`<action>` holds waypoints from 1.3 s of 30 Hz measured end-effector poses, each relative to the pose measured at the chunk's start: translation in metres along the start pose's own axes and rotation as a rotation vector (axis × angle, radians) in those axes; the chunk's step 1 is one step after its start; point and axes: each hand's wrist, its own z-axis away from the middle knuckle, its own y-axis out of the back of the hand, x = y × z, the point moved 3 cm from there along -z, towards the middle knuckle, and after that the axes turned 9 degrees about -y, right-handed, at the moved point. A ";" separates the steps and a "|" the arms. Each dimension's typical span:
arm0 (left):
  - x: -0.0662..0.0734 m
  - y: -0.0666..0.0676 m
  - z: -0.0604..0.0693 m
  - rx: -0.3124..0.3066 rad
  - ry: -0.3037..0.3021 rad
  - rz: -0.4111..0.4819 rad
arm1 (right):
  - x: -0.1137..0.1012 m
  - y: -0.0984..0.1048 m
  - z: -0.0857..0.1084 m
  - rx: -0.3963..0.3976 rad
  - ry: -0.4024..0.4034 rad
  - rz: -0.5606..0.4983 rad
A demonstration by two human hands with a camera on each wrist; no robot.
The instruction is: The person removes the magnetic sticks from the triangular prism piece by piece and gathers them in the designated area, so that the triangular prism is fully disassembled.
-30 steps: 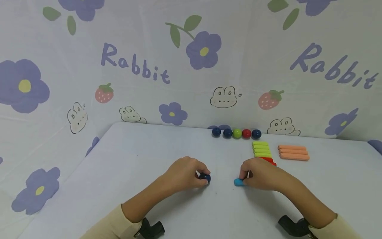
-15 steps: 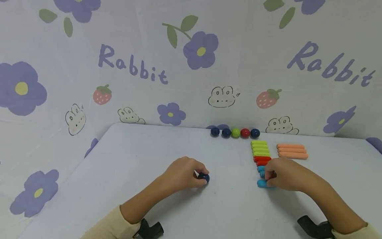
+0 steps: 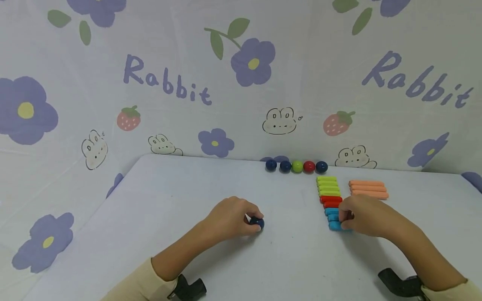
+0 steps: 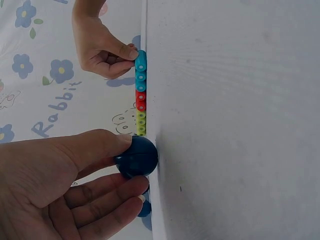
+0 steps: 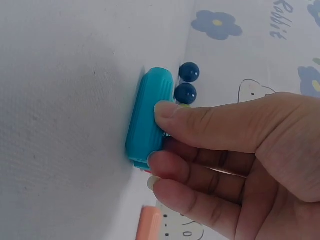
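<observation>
My left hand (image 3: pixel 230 218) pinches a dark blue ball (image 3: pixel 257 223) between thumb and fingers, low at the white table surface. At the near end of a column of sticks, my right hand (image 3: pixel 367 215) holds a blue ridged stick (image 5: pixel 150 115), its thumb (image 5: pixel 172 117) pressed on the near side. Beyond that stick lie more blue sticks (image 3: pixel 331 212), partly hidden by the fingers. Red sticks (image 3: pixel 330 199) follow them, then light green sticks (image 3: pixel 326 186) at the far end, all side by side.
Along the back edge of the table (image 3: pixel 188 184) runs a row of balls: dark blue (image 3: pixel 271 165), light green (image 3: pixel 297 166) and red (image 3: pixel 309 167) among them. Orange sticks (image 3: pixel 367 189) lie right of the column, partly behind my right hand. A printed cloth (image 3: pixel 169 50) hangs behind.
My right hand has carried the blue stick rightward and then away from me, up against the other blue sticks. The left hand keeps its hold on the ball in nearly the same spot.
</observation>
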 end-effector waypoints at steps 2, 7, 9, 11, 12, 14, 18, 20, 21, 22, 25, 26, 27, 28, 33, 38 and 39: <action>0.000 0.000 0.000 0.000 0.000 -0.001 | 0.000 0.000 0.000 0.004 0.005 -0.004; 0.000 0.000 0.000 -0.001 0.000 0.002 | 0.002 0.000 0.001 0.010 0.024 -0.010; 0.000 0.000 0.000 0.000 0.000 0.002 | 0.003 0.000 0.001 0.015 0.029 -0.007; 0.001 0.000 0.000 0.003 0.000 -0.001 | 0.003 0.000 0.001 0.022 0.036 -0.004; 0.001 0.000 0.000 0.004 0.000 -0.003 | 0.003 0.000 0.001 0.025 0.043 -0.002; 0.001 0.000 0.000 0.007 -0.001 -0.008 | 0.004 0.000 0.000 0.031 0.047 0.000; 0.001 0.000 0.000 0.011 -0.001 -0.010 | 0.004 -0.001 0.000 0.034 0.053 -0.005; 0.002 0.001 0.000 0.011 -0.001 -0.009 | 0.004 -0.001 -0.001 0.033 0.051 -0.008; 0.002 0.000 0.000 0.010 -0.001 -0.009 | 0.004 -0.002 -0.001 0.032 0.053 -0.010; 0.001 0.000 0.000 0.009 -0.001 -0.008 | 0.004 -0.002 -0.001 0.032 0.054 -0.011; 0.001 0.000 0.000 0.008 -0.001 -0.006 | 0.004 -0.002 -0.001 0.036 0.054 -0.018; 0.001 0.000 0.000 0.008 -0.001 -0.005 | 0.004 -0.002 -0.001 0.036 0.053 -0.020; 0.001 0.000 0.000 0.008 -0.001 -0.004 | 0.004 -0.002 0.000 0.037 0.052 -0.022; 0.001 0.000 0.000 0.009 -0.001 -0.001 | 0.004 -0.002 0.000 0.037 0.052 -0.022; 0.001 0.001 0.000 0.011 -0.001 0.007 | 0.003 -0.001 -0.001 0.036 0.060 -0.019; 0.001 0.001 0.000 0.008 0.003 0.011 | 0.001 -0.001 -0.001 0.036 0.065 -0.026; 0.001 0.001 0.000 0.007 0.004 0.014 | 0.001 0.000 0.000 0.036 0.066 -0.028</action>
